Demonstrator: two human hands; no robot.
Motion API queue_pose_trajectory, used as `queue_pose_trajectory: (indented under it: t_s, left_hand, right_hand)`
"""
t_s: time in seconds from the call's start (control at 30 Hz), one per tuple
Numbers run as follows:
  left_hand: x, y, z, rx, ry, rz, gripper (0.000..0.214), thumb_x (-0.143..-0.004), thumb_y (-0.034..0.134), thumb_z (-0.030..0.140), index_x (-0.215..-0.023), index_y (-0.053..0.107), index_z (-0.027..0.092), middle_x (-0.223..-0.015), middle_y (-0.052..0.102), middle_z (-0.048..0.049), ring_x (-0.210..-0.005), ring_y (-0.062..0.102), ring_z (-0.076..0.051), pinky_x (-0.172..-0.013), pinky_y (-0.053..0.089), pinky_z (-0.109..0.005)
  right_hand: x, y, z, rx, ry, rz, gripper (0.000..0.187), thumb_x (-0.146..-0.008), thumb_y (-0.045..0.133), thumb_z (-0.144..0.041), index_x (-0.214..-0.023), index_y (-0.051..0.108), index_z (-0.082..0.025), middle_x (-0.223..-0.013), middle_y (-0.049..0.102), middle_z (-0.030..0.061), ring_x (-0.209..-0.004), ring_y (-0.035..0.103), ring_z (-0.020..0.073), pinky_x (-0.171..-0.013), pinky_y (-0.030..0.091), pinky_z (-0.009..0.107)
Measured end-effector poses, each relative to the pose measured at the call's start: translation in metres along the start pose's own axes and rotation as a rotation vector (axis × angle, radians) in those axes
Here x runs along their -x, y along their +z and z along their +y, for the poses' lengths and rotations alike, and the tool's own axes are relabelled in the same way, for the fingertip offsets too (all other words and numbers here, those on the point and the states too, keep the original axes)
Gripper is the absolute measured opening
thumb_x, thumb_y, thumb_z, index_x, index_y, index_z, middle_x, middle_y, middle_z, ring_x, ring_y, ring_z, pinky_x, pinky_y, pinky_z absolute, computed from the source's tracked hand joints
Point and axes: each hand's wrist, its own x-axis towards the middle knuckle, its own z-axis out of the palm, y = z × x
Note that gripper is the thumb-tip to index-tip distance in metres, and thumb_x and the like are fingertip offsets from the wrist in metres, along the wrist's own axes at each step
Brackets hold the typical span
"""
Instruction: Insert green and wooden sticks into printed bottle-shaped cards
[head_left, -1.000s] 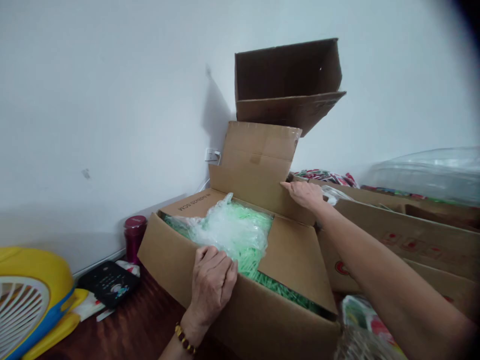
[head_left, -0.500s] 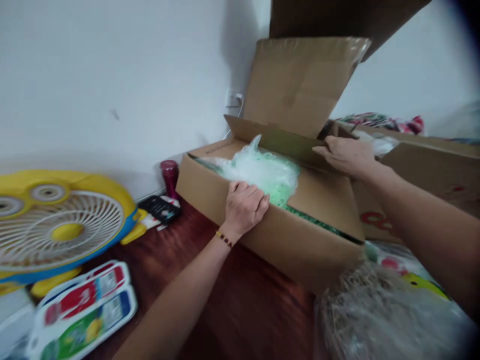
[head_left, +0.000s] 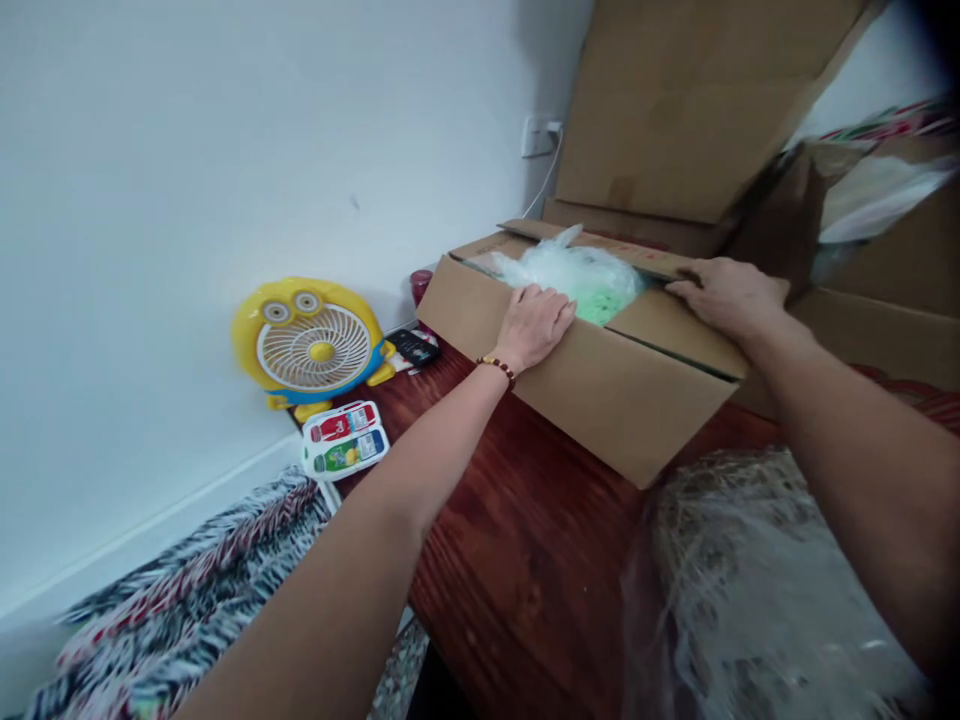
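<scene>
A cardboard box [head_left: 592, 390] rests on the dark red wooden table, its near edge turned toward me. Over that edge curl the fingers of my left hand [head_left: 534, 325], with a beaded bracelet on the wrist. My right hand [head_left: 731, 295] pinches the far flap [head_left: 637, 252] near the box's right corner, its thumb underneath. Between my hands, a clear plastic bag [head_left: 577, 262] bulges from the opening, with light green contents [head_left: 604, 300] showing inside. The lower part of the box's contents is hidden.
A yellow fan [head_left: 321, 350] stands left, near bottle-shaped cards [head_left: 346, 440], a black phone [head_left: 414, 347] and a dark red bottle [head_left: 421, 285]. A bag of straw-like filler [head_left: 780, 570] lies right. Larger open boxes [head_left: 682, 110] stand behind; a striped textile [head_left: 195, 600] lies lower left.
The far flap has folded down toward the bag, with my right hand still on it. My left hand stays on the near edge. The view has shifted, showing more of the table and the striped textile.
</scene>
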Motion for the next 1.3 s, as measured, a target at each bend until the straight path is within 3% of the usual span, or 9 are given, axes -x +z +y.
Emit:
queue_pose_trajectory:
  t_s: [0.2,0.5,1.0,1.3]
  left_hand:
    - [-0.005,-0.008,0.005,-0.077,-0.043,-0.119,0.037,-0.099,0.027,0.033,-0.085,0.058,0.019,-0.086,0.057,-0.0042,-0.09,0.047,-0.021,-0.09,0.031,-0.039]
    - [-0.007,-0.01,0.003,-0.155,-0.016,-0.107,0.036,-0.099,0.026,0.03,-0.087,0.058,0.02,-0.085,0.057,-0.0034,-0.087,0.046,-0.02,-0.088,0.032,-0.037]
    - [-0.009,-0.011,0.0,-0.223,-0.006,-0.165,0.036,-0.099,0.023,0.027,-0.097,0.058,0.02,-0.093,0.06,-0.0057,-0.091,0.048,-0.022,-0.09,0.033,-0.038]
    - [-0.009,-0.006,-0.006,-0.227,-0.005,-0.158,0.036,-0.099,0.022,0.027,-0.098,0.057,0.02,-0.093,0.059,-0.0052,-0.092,0.047,-0.022,-0.09,0.032,-0.038]
  right_hand:
    - [0.012,-0.008,-0.009,0.01,-0.004,0.054,0.044,-0.093,0.042,-0.043,-0.115,0.063,-0.011,-0.11,0.063,0.0225,-0.095,0.061,0.0294,-0.071,0.042,0.037]
    - [0.019,-0.017,-0.017,-0.008,0.001,0.105,0.038,-0.09,0.043,-0.033,-0.11,0.065,-0.01,-0.114,0.064,0.0205,-0.105,0.06,0.028,-0.085,0.042,0.035]
    - [0.021,-0.016,-0.016,-0.077,0.015,0.184,0.035,-0.091,0.035,-0.016,-0.11,0.065,-0.013,-0.113,0.065,0.0189,-0.108,0.058,0.0271,-0.088,0.04,0.037]
    - [0.019,-0.015,-0.016,-0.097,0.02,0.211,0.036,-0.092,0.033,-0.016,-0.108,0.066,-0.014,-0.11,0.066,0.0188,-0.106,0.059,0.0261,-0.087,0.039,0.037]
